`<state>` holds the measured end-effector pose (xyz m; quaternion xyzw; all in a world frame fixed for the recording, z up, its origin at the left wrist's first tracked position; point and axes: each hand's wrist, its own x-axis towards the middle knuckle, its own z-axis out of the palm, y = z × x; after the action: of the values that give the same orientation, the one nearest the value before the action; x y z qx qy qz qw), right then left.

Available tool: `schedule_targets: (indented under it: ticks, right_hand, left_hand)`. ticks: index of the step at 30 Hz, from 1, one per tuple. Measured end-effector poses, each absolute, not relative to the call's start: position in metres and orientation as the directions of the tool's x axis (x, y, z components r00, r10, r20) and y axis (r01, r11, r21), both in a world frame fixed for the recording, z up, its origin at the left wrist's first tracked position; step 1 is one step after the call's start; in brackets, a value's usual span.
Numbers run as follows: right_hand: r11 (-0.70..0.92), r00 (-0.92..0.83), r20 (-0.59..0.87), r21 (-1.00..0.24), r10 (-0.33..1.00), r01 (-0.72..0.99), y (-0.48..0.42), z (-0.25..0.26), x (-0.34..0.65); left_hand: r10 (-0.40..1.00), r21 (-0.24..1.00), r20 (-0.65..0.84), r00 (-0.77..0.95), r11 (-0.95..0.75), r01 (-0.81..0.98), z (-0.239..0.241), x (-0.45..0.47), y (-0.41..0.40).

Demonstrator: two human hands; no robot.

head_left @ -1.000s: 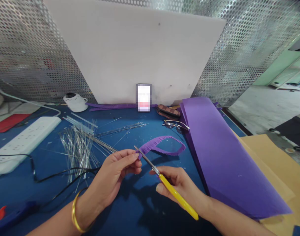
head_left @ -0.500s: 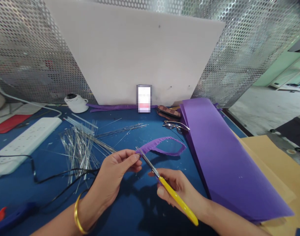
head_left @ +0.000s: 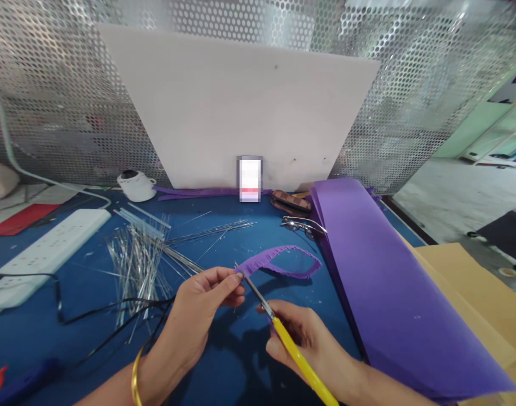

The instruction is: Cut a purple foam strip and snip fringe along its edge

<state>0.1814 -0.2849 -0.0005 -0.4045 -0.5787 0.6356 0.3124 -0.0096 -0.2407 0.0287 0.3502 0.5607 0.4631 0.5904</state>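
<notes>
My left hand [head_left: 211,299] pinches one end of a long purple paper strip [head_left: 278,256] between thumb and fingers. From there the strip loops away to the right above the table, its edge cut into a fine fringe. My right hand [head_left: 300,332] is closed around scissors [head_left: 294,349] with yellow handles. Their metal blades point up and left, lying across the strip close to my left fingertips. The blades look nearly together around the paper. Part of the handle is hidden by my right fingers.
Thin metal wires [head_left: 139,265] and a white power strip [head_left: 50,254] lie left. Behind stand a white cup [head_left: 137,187] and a phone [head_left: 250,177] against a white board [head_left: 241,107]. Eyeglasses [head_left: 302,225], a checkered pouch [head_left: 290,201] and large purple paper sheets [head_left: 388,282] are right.
The whole view has shifted slightly, so things sit lower in the picture. The scissor blades have drawn closer together on the strip; both hands keep their holds.
</notes>
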Motion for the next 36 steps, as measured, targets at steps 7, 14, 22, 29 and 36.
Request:
schedule_targets:
  ticks: [7, 14, 22, 29, 36]
  right_hand:
    - [-0.225, -0.478, -0.191, -0.974, 0.857, -0.015, -0.287, -0.008, 0.181]
    - [-0.169, -0.469, -0.134, -0.985, 0.873, -0.035, -0.285, -0.007, 0.180]
    - [-0.177, -0.445, -0.150, -0.984, 0.883, -0.018, -0.283, 0.002, 0.178]
    - [-0.110, -0.421, -0.120, -0.993, 0.899, 0.049, -0.281, 0.005, 0.179]
    - [-0.093, -0.413, -0.105, -0.994, 0.905, 0.049, -0.281, -0.002, 0.178]
  left_hand:
    - [0.942, 0.940, -0.330, -0.063, 0.322, -0.110, 0.028, -0.010, -0.241]
    - [0.939, 0.937, -0.339, -0.055, 0.332, -0.107, 0.027, -0.009, -0.240]
    - [0.931, 0.924, -0.362, -0.051, 0.351, -0.149, 0.030, -0.010, -0.241]
    - [0.932, 0.921, -0.361, -0.040, 0.350, -0.174, 0.032, -0.010, -0.242]
    - [0.930, 0.917, -0.366, -0.019, 0.358, -0.176, 0.032, -0.009, -0.242]
